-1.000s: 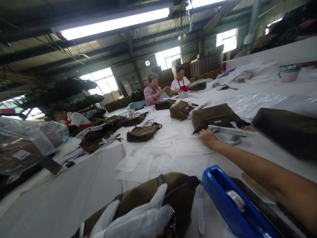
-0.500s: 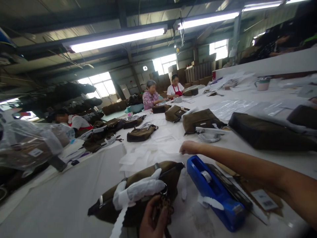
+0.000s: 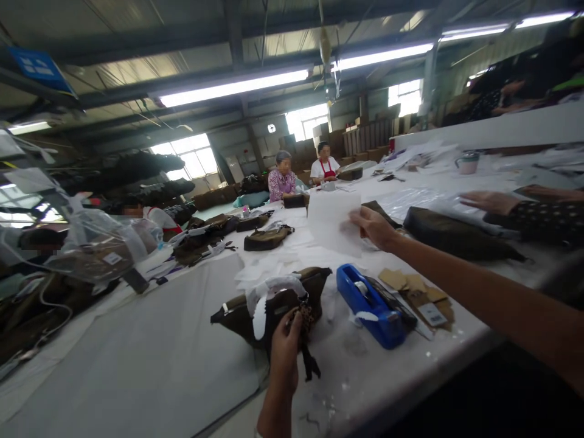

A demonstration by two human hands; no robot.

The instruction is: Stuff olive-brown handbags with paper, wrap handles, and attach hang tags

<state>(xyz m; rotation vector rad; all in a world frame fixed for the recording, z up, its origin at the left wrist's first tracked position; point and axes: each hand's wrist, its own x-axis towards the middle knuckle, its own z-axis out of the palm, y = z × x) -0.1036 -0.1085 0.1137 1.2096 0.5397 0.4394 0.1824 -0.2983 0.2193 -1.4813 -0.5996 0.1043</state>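
Observation:
Near the table's front lies a dark olive-brown bag (image 3: pixel 237 319), its handle (image 3: pixel 278 285) wrapped in white paper. My left hand (image 3: pixel 286 344) is closed on a brown patterned charm (image 3: pixel 306 317) at the ring by the handle, with a dark strap end (image 3: pixel 311 365) dangling below. Raised over the table, my right hand (image 3: pixel 376 228) pinches the edge of a thin white paper sheet (image 3: pixel 332 219). A blue tape dispenser (image 3: pixel 371 310) stands right of the bag, a strip of white tape sticking out of it.
Brown card tags (image 3: pixel 422 295) lie right of the dispenser. Loose white sheets (image 3: pixel 269 267) are behind the bag. More bags (image 3: pixel 269 237) sit farther back. A co-worker's hands (image 3: pixel 490 201) reach in at the right beside another bag (image 3: pixel 456 234). Two people (image 3: pixel 281 179) sit across the table.
My right hand has lifted a white paper sheet off the table, up and to the right. My left hand keeps hold of the charm. A co-worker's hands have come in at the right.

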